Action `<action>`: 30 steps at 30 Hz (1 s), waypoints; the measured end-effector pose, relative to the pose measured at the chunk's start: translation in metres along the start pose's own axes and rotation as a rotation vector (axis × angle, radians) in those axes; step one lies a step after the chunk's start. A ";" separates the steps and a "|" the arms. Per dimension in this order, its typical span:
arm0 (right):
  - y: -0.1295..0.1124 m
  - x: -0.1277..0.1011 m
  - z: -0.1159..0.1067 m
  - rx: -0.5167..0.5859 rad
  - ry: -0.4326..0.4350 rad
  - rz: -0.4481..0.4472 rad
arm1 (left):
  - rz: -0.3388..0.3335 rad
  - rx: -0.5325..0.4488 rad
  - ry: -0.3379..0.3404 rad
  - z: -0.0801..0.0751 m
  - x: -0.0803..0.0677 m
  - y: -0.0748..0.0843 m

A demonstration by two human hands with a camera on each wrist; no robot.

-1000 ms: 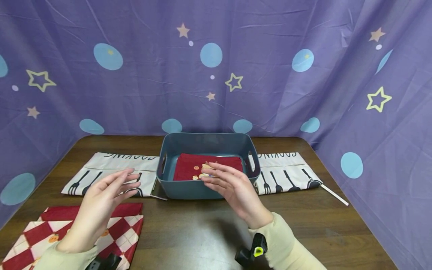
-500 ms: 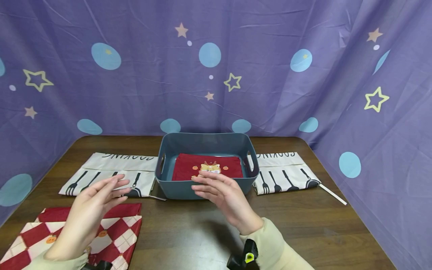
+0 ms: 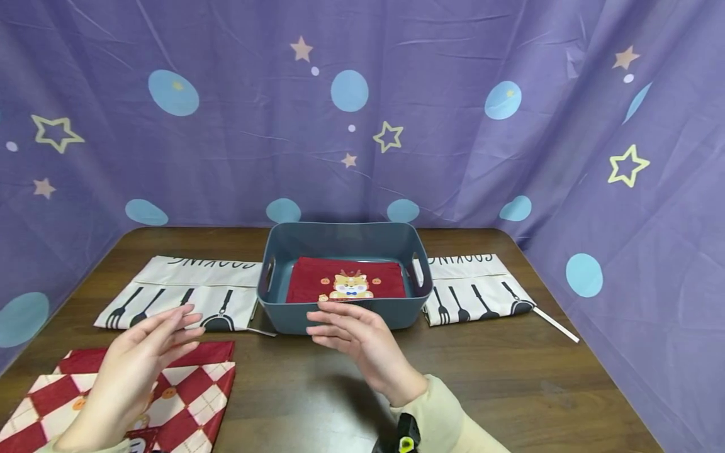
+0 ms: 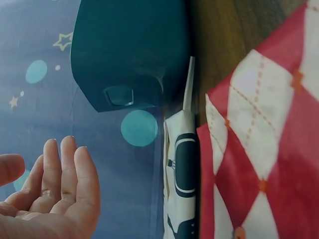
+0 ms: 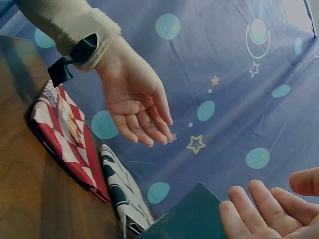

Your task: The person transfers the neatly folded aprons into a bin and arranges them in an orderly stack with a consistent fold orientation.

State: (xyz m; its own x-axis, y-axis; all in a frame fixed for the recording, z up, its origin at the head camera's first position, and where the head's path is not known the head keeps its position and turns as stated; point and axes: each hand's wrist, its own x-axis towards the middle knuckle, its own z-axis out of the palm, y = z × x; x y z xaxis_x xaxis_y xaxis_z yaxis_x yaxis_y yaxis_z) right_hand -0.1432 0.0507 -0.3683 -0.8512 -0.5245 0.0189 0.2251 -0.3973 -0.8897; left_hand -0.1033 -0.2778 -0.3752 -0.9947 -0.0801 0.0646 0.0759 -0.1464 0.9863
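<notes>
A blue-grey plastic basket (image 3: 272, 308) stands mid-table with a folded dark red cloth (image 3: 308, 283) bearing a cartoon animal lying inside. My right hand (image 3: 351, 330) hovers open just in front of the basket's near wall, palm turned left, holding nothing. My left hand (image 3: 144, 349) hovers open over the far edge of a red-and-white diamond-checked cloth (image 3: 187, 396) at the front left, palm facing right, empty. In the left wrist view the left hand (image 4: 55, 194) shows straight fingers near the basket (image 4: 129, 55). The right wrist view shows both the left hand (image 5: 134, 107) and the right hand (image 5: 269, 211) empty.
Two white folded cloths printed with black forks lie flat: one left of the basket (image 3: 181, 299), one right of it (image 3: 481, 289) with a white strap trailing right. A purple star-and-dot curtain (image 3: 362, 107) surrounds the brown wooden table (image 3: 510, 377).
Both hands have drawn back toward me from the basket, the right one clearing the rim and uncovering the red cloth's cartoon print. Both stay open and empty.
</notes>
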 end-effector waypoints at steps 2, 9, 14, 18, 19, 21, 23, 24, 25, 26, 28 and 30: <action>0.003 0.000 0.001 -0.015 -0.002 0.012 | 0.001 -0.005 -0.003 -0.003 -0.001 -0.003; 0.017 0.003 0.005 -0.060 0.003 0.045 | -0.011 -0.011 0.000 -0.011 -0.004 -0.009; 0.026 0.005 0.006 -0.063 0.019 0.053 | -0.013 -0.027 0.008 -0.014 -0.008 -0.012; 0.031 0.005 0.006 -0.061 0.029 0.075 | -0.017 -0.031 0.020 -0.016 -0.010 -0.012; 0.033 0.005 0.006 -0.063 0.029 0.079 | -0.021 -0.024 0.025 -0.017 -0.011 -0.012; 0.035 0.005 0.006 -0.066 0.027 0.085 | -0.030 -0.014 0.032 -0.018 -0.012 -0.012; 0.037 0.005 0.007 -0.068 0.031 0.090 | -0.046 0.002 0.044 -0.020 -0.013 -0.012; 0.038 0.005 0.007 -0.066 0.033 0.092 | -0.055 0.013 0.051 -0.022 -0.014 -0.012; 0.040 0.005 0.008 -0.066 0.035 0.094 | -0.066 0.029 0.057 -0.024 -0.014 -0.012; 0.041 0.005 0.008 -0.062 0.037 0.099 | -0.077 0.040 0.063 -0.026 -0.014 -0.012; 0.043 0.004 0.009 -0.057 0.042 0.107 | -0.096 0.067 0.074 -0.031 -0.014 -0.014; 0.045 0.004 0.011 -0.053 0.046 0.109 | -0.109 0.089 0.086 -0.036 -0.015 -0.016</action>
State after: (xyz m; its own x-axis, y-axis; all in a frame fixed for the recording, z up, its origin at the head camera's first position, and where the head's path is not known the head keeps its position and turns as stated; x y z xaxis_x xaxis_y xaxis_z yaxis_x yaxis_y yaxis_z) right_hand -0.1314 0.0223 -0.4035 -0.8442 -0.5267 -0.0997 0.2937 -0.2989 -0.9080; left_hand -0.0876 -0.3097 -0.3977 -0.9868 -0.1533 -0.0525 -0.0420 -0.0708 0.9966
